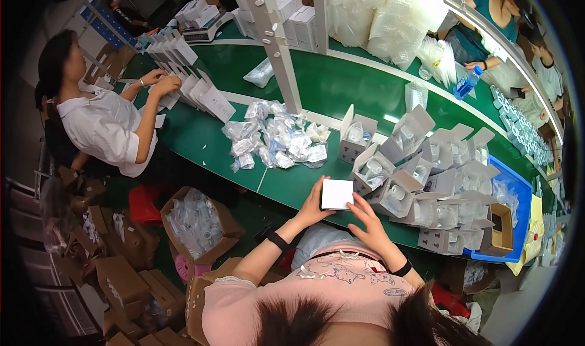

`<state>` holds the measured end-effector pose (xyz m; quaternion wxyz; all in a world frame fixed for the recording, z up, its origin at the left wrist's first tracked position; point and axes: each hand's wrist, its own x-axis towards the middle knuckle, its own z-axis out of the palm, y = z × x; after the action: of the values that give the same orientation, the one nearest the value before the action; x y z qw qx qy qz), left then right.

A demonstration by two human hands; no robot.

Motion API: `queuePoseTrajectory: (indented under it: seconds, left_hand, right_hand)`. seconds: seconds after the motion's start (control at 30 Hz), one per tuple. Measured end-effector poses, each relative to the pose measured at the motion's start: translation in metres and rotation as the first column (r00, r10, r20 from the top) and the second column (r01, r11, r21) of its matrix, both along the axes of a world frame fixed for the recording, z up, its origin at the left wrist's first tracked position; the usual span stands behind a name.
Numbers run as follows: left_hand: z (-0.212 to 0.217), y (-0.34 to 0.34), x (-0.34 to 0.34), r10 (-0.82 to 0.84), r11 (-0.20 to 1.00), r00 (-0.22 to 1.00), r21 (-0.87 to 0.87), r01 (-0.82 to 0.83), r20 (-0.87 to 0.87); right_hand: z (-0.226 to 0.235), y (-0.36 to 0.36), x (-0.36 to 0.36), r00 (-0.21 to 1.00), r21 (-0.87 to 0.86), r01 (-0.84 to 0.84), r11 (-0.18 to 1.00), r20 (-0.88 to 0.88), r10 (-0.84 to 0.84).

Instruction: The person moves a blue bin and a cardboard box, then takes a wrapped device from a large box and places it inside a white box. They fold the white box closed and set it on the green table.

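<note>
A small white box (337, 195) is held up in front of me at the table's near edge, its top flat and closed. My left hand (314, 206) grips it from the left side. The fingers of my right hand (369, 221) are stretched out and apart, with the fingertips at the box's right edge; the thumb is off it. To the right stand several open grey-white boxes (395, 198), lids up, with clear-wrapped parts inside. Beyond my left hand lies a pile of small plastic-wrapped parts (277, 140) on the green table (234, 178).
A blue tray (525, 193) at the right holds bagged parts and a brown carton (501, 227). A metal post (277, 47) rises from the table. At the left, a co-worker in a white shirt (103, 123) handles upright white boxes (204, 96). Cardboard cartons (204, 224) crowd the floor.
</note>
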<state>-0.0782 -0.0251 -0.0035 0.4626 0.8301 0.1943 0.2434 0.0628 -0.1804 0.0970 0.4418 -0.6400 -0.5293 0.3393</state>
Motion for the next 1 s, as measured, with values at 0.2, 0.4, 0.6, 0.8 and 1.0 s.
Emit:
queuePoseTrajectory:
  seconds: [0.2, 0.4, 0.6, 0.8, 1.0]
  left_hand:
    - [0.031, -0.008, 0.003, 0.063, 0.998, 0.995, -0.013, -0.062, 0.081]
    - [0.063, 0.012, 0.000, 0.221, 0.970, 0.974, 0.114, -0.214, -0.055]
    - [0.064, 0.057, -0.012, 0.340, 0.935, 0.940, 0.119, -0.334, -0.036]
    - [0.048, 0.115, -0.001, 0.290, 0.949, 0.956, 0.141, -0.282, -0.045]
    - [0.027, 0.170, 0.012, 0.255, 0.967, 0.962, -0.036, -0.253, 0.099]
  right_hand:
    - [0.014, -0.014, 0.013, 0.989, -0.098, -0.108, 0.989, -0.107, 0.097]
    - [0.014, -0.023, 0.022, 0.946, -0.168, -0.320, 0.933, -0.102, 0.306]
    - [0.006, -0.030, 0.028, 0.975, -0.186, -0.187, 0.965, -0.158, 0.158]
    - [0.002, -0.015, 0.013, 0.980, -0.160, -0.090, 0.983, -0.192, 0.059]
    - [0.003, -0.004, -0.001, 0.986, -0.185, -0.058, 0.981, -0.166, 0.027]
